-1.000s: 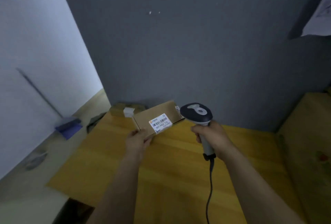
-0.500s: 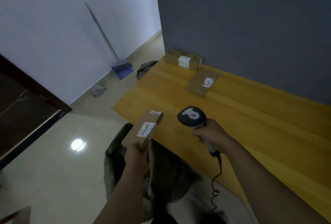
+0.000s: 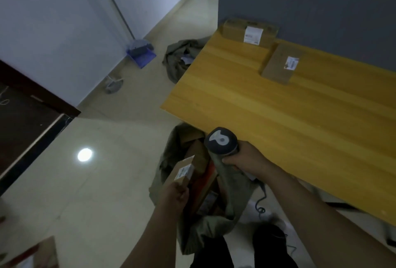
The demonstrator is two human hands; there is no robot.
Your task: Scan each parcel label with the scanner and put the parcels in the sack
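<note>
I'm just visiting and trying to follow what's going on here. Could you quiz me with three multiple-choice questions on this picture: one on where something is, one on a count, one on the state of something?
1. Where is the parcel that the left hand holds?
A. Flat on the table
B. Over the open sack beside the table
C. On the floor by the broom

2. How many parcels lie on the table?
A. Two
B. None
C. Five

3. What is the right hand doing?
A. Hanging free
B. Pressing on a parcel on the table
C. Gripping the scanner and the sack's edge

Answers:
1. B: the left hand holds the parcel above the sack, where other boxes already lie.
2. A: one parcel stands at the wall and a second one lies next to it on the table.
3. C: the right hand is closed around the scanner with sack fabric pinched under it.
</note>
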